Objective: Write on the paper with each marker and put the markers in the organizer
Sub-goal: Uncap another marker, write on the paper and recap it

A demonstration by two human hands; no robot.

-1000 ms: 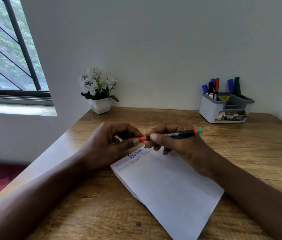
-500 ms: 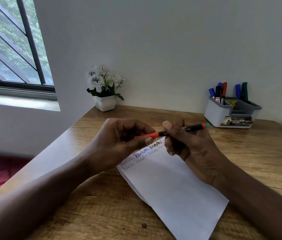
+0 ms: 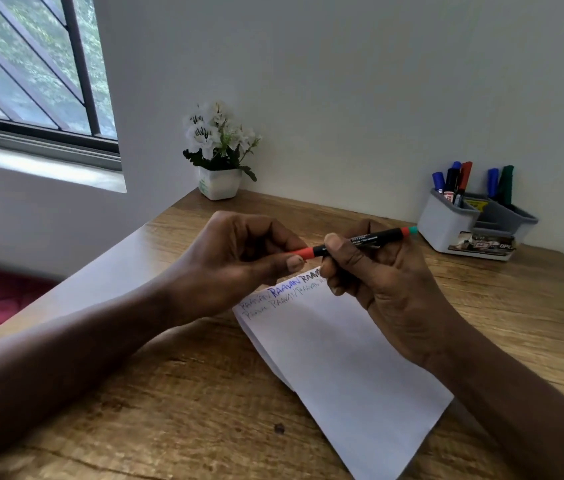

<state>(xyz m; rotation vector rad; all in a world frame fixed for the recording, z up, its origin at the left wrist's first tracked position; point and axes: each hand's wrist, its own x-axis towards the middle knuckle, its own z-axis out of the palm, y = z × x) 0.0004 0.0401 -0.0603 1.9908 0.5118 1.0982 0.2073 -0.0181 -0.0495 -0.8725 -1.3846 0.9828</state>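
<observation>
Wooden tabletop (image 3: 169, 393) against a pale wall carries everything. Above the far end of the paper (image 3: 353, 368), held clear of the sheet, is the marker (image 3: 360, 241). Its black barrel has a long axis that runs nearly level, side to side across the paper's top edge. Its orange end (image 3: 303, 252) lies to the left, and its orange-and-teal tail points toward the organizer (image 3: 447, 223), which stands well beyond the paper's far right corner.

The left hand (image 3: 239, 261) meets the marker from the left of the paper, its grip a tight pinch of thumb and curled fingers on the orange end. The right hand (image 3: 381, 285) comes in over the paper's right side, its grip closed round the black barrel, thumb on top and fingers curled beneath; it is the nearer to the organizer.

I judge the orange end to be the cap, and the step in hand to be a pull or push along the barrel's axis. Whether the cap is coming off or going on cannot be told.

Handwritten words in several inks line the paper's top edge beneath the hands. Other markers (image 3: 460, 180) stand upright in the organizer. Past the paper's far left corner sits a white flower pot (image 3: 220, 183), with a barred window (image 3: 31, 81) further left.
</observation>
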